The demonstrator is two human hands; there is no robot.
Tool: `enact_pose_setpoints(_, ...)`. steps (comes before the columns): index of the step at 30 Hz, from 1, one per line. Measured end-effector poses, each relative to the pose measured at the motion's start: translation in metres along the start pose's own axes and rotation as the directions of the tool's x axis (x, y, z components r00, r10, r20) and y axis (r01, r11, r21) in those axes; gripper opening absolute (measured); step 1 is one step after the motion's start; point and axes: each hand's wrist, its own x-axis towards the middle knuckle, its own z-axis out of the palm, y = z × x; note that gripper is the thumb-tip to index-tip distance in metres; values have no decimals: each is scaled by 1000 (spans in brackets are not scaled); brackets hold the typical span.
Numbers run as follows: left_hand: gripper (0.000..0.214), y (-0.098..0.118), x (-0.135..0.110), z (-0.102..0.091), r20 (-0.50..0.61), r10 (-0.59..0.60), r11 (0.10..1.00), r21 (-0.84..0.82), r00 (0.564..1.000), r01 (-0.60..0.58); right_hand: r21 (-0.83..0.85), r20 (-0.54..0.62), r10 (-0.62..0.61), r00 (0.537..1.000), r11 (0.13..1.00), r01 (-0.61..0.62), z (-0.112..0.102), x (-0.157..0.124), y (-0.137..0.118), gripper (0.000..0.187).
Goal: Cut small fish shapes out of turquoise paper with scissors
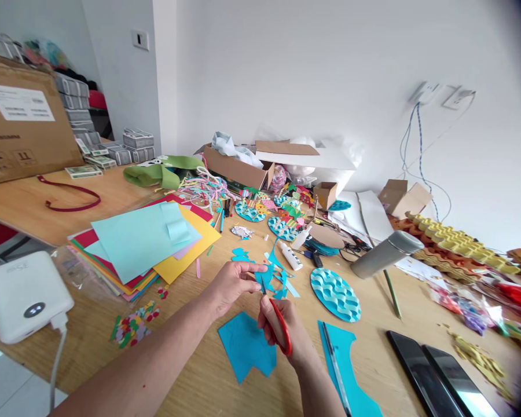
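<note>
My right hand [280, 327] is wrapped round red-handled scissors [285, 336], whose blades point away from me. At the blades is a small piece of blue paper [267, 278], pinched between the thumb and fingers of my left hand [237, 284]. Blue paper scraps [280, 284] lie just beyond both hands. Below them rests a larger blue sheet [247, 344] with a notch in its near edge. To the right is another cut blue sheet [351, 376] with a pen [336, 368] on top. A wavy-patterned blue oval [336, 294] lies near my right hand.
Stacked coloured paper [134, 237], a white power bank [28, 295] and paper dots [136, 324] are on the left. Right of the hands are a grey flask [386, 253], two phones [434, 376] and egg trays [451, 243]. A glue bottle [290, 256] and decorated ovals [282, 229] lie beyond.
</note>
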Motion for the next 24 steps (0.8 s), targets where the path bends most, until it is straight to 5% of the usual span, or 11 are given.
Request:
enact_pose_setpoints(16,29,-6,6,-3,-90,55,998,-28,994,-58,8,14,30,999,1000,-30,0,-1,-3,65)
enact_pose_setpoints(24,53,-4,6,-4,-127,-11,979,-203,992,-15,152,32,18,999,988,-23,-1,-1,-1,69)
